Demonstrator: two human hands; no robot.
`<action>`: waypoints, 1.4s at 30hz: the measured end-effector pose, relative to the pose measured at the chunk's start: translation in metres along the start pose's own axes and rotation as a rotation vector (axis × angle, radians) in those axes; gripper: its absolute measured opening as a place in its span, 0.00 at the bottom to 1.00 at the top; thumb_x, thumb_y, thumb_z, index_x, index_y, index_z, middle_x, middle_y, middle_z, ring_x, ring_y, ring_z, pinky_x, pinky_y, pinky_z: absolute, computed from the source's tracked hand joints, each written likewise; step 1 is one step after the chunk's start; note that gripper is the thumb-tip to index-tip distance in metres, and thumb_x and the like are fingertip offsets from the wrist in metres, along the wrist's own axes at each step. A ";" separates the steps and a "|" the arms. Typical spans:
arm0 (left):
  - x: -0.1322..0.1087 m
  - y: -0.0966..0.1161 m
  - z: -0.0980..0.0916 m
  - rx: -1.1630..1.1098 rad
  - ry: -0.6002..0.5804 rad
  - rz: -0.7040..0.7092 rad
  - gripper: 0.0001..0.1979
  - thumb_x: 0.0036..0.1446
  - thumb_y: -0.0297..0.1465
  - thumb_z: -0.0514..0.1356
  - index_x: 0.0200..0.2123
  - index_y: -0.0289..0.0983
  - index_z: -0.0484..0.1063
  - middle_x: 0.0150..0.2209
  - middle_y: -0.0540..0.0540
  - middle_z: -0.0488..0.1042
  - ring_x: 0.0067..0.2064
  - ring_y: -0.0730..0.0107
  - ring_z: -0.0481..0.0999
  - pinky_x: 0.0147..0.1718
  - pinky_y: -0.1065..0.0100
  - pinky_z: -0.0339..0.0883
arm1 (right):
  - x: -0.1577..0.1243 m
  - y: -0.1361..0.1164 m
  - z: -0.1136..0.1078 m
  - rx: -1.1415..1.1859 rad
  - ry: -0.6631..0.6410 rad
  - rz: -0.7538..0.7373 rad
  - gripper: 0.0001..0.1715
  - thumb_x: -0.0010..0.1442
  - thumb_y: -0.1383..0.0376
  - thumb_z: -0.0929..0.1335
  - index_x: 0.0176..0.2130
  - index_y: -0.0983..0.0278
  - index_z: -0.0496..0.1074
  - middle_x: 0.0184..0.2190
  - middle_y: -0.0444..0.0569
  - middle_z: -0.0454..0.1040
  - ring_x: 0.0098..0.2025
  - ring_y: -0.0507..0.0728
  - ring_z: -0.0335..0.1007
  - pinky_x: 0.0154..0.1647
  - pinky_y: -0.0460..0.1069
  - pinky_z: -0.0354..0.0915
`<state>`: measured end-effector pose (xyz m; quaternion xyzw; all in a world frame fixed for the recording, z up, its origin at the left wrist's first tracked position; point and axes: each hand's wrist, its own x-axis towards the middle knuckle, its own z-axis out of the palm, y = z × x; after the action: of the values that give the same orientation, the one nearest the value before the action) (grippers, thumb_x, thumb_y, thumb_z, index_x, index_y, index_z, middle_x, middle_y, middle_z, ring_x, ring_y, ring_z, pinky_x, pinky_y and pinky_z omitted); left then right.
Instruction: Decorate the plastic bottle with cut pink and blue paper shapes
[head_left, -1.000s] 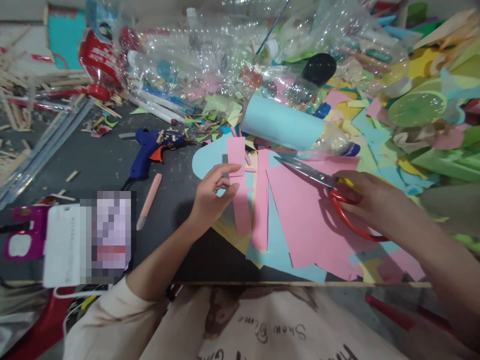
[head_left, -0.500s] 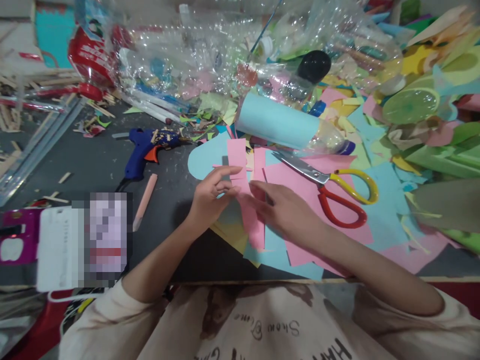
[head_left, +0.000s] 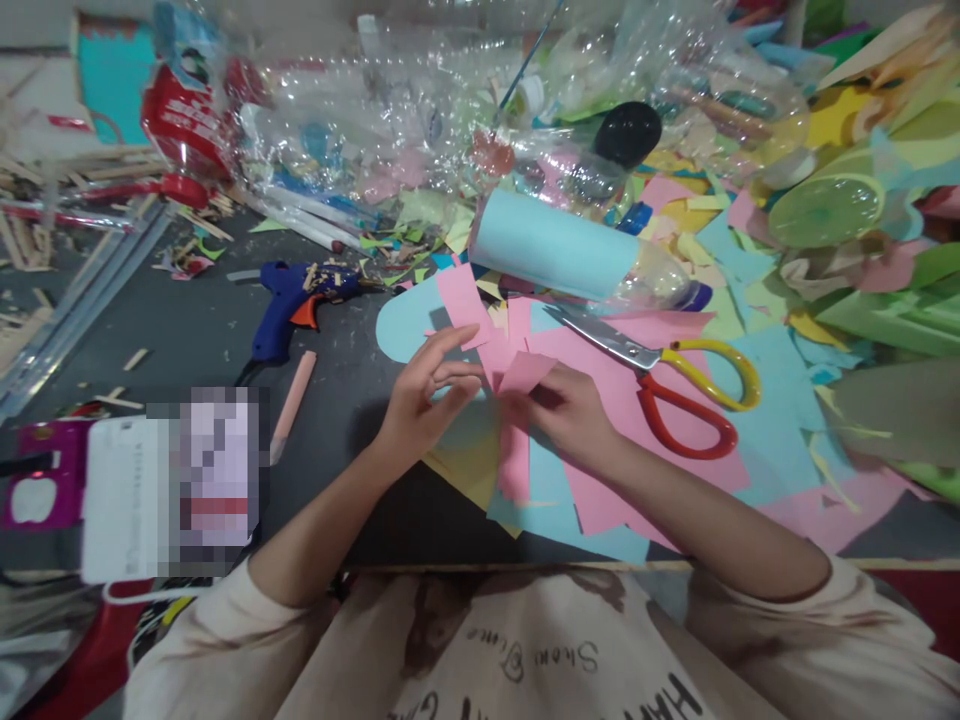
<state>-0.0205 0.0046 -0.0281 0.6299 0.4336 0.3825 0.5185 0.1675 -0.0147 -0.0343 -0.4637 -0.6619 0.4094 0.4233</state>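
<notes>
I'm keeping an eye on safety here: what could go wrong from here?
The pink strip, bent up in the right hand, might crease or tear. The scissors lie near the right arm, which could nudge them. The glue gun faces the rounded blue paper; if hot, which can't be seen, it might mark it.

A dark grey bench (head_left: 195,335) edged with a pale strip (head_left: 420,568), a plain greyish wall (head_left: 315,14) half seen along the top, red surfaces (head_left: 94,645) glimpsed below at both sides, soft shadows cast under muted light.
</notes>
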 end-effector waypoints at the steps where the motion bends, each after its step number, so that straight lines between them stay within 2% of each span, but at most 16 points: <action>1: 0.000 -0.001 0.000 0.016 -0.010 0.026 0.27 0.59 0.46 0.58 0.58 0.41 0.64 0.59 0.37 0.66 0.40 0.67 0.80 0.40 0.65 0.75 | 0.000 0.000 0.001 0.053 0.030 0.075 0.02 0.58 0.66 0.68 0.32 0.60 0.71 0.27 0.43 0.70 0.27 0.52 0.64 0.28 0.48 0.62; 4: 0.000 -0.006 0.002 0.114 -0.023 0.108 0.31 0.56 0.44 0.63 0.61 0.43 0.61 0.59 0.38 0.66 0.38 0.70 0.80 0.43 0.65 0.75 | 0.001 -0.002 0.004 0.146 0.062 0.190 0.03 0.54 0.67 0.69 0.33 0.61 0.70 0.26 0.42 0.68 0.26 0.50 0.61 0.27 0.47 0.59; 7: 0.000 -0.011 0.003 0.206 0.004 0.155 0.29 0.57 0.40 0.63 0.60 0.43 0.62 0.58 0.39 0.68 0.35 0.74 0.79 0.44 0.67 0.74 | 0.000 -0.004 0.005 0.134 -0.011 0.195 0.06 0.52 0.71 0.67 0.33 0.61 0.70 0.27 0.42 0.69 0.27 0.50 0.62 0.27 0.46 0.58; 9: 0.000 -0.013 0.003 0.226 0.024 0.177 0.27 0.58 0.38 0.61 0.60 0.43 0.63 0.58 0.38 0.68 0.34 0.77 0.78 0.42 0.69 0.74 | 0.000 -0.006 0.006 0.118 -0.043 0.191 0.04 0.53 0.69 0.67 0.33 0.61 0.69 0.26 0.42 0.68 0.26 0.50 0.61 0.26 0.46 0.58; 12: 0.000 -0.012 0.003 0.232 0.013 0.198 0.26 0.59 0.36 0.60 0.60 0.42 0.63 0.57 0.39 0.69 0.31 0.79 0.76 0.42 0.69 0.73 | 0.000 -0.005 0.005 0.169 -0.003 0.188 0.07 0.54 0.66 0.68 0.34 0.60 0.65 0.27 0.41 0.67 0.25 0.49 0.60 0.26 0.46 0.58; 14: 0.001 -0.010 0.004 0.261 -0.019 0.192 0.26 0.59 0.35 0.60 0.60 0.41 0.63 0.54 0.40 0.72 0.31 0.77 0.76 0.46 0.65 0.72 | 0.001 -0.004 0.005 0.244 0.043 0.191 0.12 0.53 0.65 0.69 0.37 0.59 0.63 0.28 0.40 0.66 0.26 0.49 0.61 0.26 0.46 0.60; 16: 0.001 -0.008 0.005 0.305 -0.057 0.174 0.26 0.58 0.34 0.60 0.60 0.41 0.63 0.50 0.41 0.75 0.36 0.72 0.77 0.50 0.61 0.70 | 0.002 -0.002 0.005 0.295 0.069 0.200 0.15 0.54 0.64 0.70 0.40 0.58 0.61 0.28 0.39 0.66 0.26 0.49 0.62 0.26 0.45 0.60; 18: 0.001 -0.006 0.005 0.334 -0.081 0.154 0.26 0.58 0.34 0.60 0.59 0.40 0.64 0.46 0.41 0.77 0.42 0.65 0.78 0.51 0.58 0.69 | 0.003 -0.001 0.004 0.314 0.087 0.210 0.17 0.55 0.64 0.70 0.43 0.58 0.61 0.27 0.38 0.66 0.26 0.49 0.63 0.27 0.45 0.61; 20: 0.001 -0.005 0.006 0.327 -0.088 0.148 0.26 0.58 0.34 0.60 0.59 0.40 0.64 0.43 0.42 0.78 0.45 0.63 0.78 0.52 0.58 0.69 | 0.003 -0.001 0.004 0.329 0.102 0.213 0.17 0.56 0.64 0.69 0.43 0.57 0.61 0.27 0.38 0.67 0.27 0.49 0.64 0.27 0.45 0.62; 24: 0.000 -0.004 0.006 0.323 -0.076 0.151 0.26 0.57 0.34 0.60 0.59 0.40 0.64 0.44 0.42 0.77 0.45 0.63 0.78 0.54 0.58 0.67 | 0.004 -0.001 0.003 0.391 0.119 0.231 0.16 0.56 0.63 0.70 0.43 0.57 0.61 0.28 0.38 0.66 0.27 0.48 0.66 0.28 0.45 0.64; 29: -0.001 -0.005 0.006 0.338 -0.086 0.152 0.27 0.57 0.33 0.60 0.60 0.39 0.63 0.48 0.40 0.76 0.50 0.62 0.76 0.54 0.59 0.68 | 0.005 -0.001 0.001 0.441 0.128 0.267 0.20 0.55 0.61 0.72 0.44 0.56 0.60 0.28 0.36 0.65 0.26 0.47 0.65 0.27 0.44 0.65; 35: -0.001 -0.006 0.007 0.374 -0.135 0.151 0.28 0.57 0.30 0.59 0.61 0.41 0.61 0.53 0.41 0.74 0.42 0.68 0.79 0.56 0.58 0.66 | 0.010 -0.001 -0.003 0.462 0.173 0.281 0.20 0.55 0.56 0.72 0.42 0.56 0.61 0.28 0.37 0.68 0.24 0.47 0.65 0.27 0.46 0.67; 39: -0.001 -0.005 0.008 0.366 -0.170 0.153 0.28 0.57 0.29 0.57 0.61 0.40 0.61 0.50 0.43 0.76 0.40 0.69 0.79 0.57 0.58 0.66 | 0.011 0.000 -0.005 0.438 0.168 0.245 0.16 0.56 0.58 0.71 0.41 0.57 0.63 0.25 0.36 0.68 0.23 0.48 0.66 0.26 0.45 0.66; 42: 0.000 -0.003 0.005 0.351 -0.142 0.185 0.26 0.58 0.31 0.59 0.60 0.40 0.63 0.49 0.44 0.77 0.38 0.70 0.79 0.58 0.56 0.64 | 0.012 0.001 -0.007 0.354 0.179 0.230 0.11 0.57 0.60 0.70 0.38 0.58 0.65 0.26 0.38 0.68 0.23 0.48 0.66 0.25 0.46 0.65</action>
<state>-0.0157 0.0035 -0.0320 0.7728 0.3964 0.3019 0.3929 0.1717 -0.0020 -0.0313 -0.4890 -0.4822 0.5219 0.5058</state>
